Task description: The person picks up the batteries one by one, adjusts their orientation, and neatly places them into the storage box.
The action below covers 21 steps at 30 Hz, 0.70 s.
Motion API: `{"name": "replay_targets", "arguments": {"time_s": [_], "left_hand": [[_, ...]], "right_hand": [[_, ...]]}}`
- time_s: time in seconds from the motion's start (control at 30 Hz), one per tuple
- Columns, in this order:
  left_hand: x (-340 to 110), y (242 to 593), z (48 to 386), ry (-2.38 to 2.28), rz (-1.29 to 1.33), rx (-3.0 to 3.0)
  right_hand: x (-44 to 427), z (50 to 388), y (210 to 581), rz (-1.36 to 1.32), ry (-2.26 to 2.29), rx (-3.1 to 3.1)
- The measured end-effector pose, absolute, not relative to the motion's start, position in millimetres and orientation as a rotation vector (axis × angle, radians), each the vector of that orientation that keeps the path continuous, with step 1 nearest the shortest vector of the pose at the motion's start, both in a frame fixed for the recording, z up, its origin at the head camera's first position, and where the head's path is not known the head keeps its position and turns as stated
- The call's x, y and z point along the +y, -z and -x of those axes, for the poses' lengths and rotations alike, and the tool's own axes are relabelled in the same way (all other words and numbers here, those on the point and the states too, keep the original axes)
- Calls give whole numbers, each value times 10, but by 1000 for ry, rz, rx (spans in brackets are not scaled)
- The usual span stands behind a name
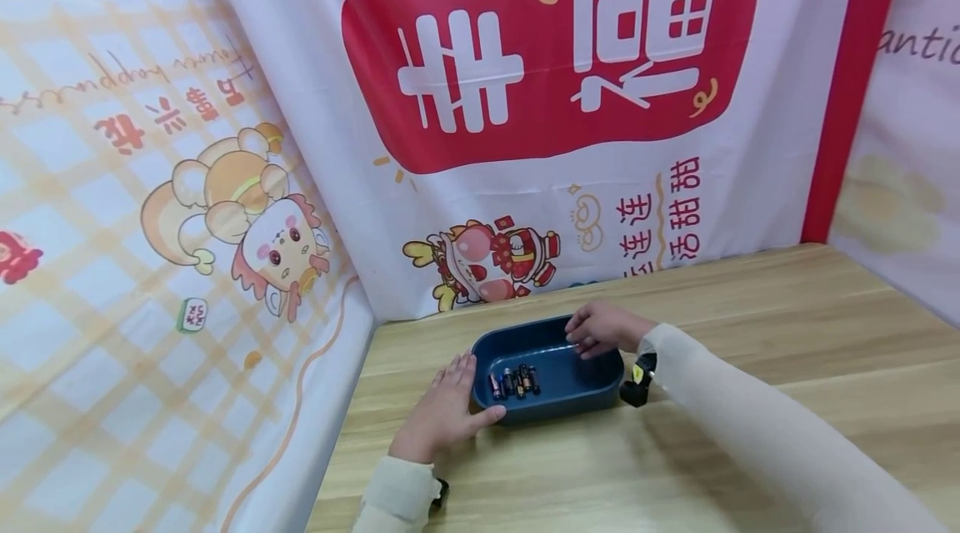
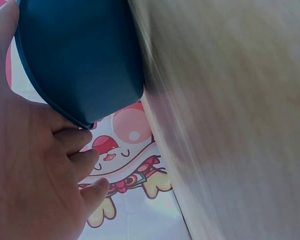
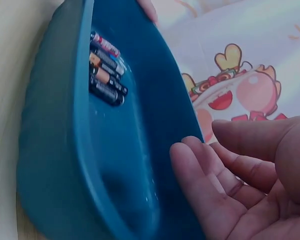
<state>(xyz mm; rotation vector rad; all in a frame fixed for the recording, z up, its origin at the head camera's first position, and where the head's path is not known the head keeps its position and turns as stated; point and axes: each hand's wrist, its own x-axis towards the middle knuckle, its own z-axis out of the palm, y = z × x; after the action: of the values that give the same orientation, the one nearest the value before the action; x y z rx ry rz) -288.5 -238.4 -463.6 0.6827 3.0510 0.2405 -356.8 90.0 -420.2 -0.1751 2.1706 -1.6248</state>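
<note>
A dark blue oblong plastic basin (image 1: 558,409) stands on the wooden table. Several small cylindrical batteries (image 1: 515,383) lie together inside it, towards its left end; in the right wrist view the batteries (image 3: 107,70) have black, copper and pinkish wrappers. My left hand (image 1: 442,406) rests against the basin's left end, fingers along the rim and thumb spread to the near side. Over the right end of the basin is my right hand (image 1: 603,326), fingers loosely bent. The right wrist view shows nothing between the thumb and fingers of this hand (image 3: 245,180).
The wooden table (image 1: 795,324) extends right of the basin and towards me. Behind it hangs a white cloth (image 1: 300,16) with red printing, and a checked cloth (image 1: 82,333) hangs along the left. A small teal thing at the table's back edge is mostly hidden.
</note>
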Motion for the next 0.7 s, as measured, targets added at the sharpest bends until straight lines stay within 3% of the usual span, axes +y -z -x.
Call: {"name": "replay_targets", "arguments": {"time_s": [0.7], "left_hand": [[-2376, 4640, 2913, -223, -649, 3043]], "right_hand": [[1466, 3497, 4196, 172, 1575, 2174]]}}
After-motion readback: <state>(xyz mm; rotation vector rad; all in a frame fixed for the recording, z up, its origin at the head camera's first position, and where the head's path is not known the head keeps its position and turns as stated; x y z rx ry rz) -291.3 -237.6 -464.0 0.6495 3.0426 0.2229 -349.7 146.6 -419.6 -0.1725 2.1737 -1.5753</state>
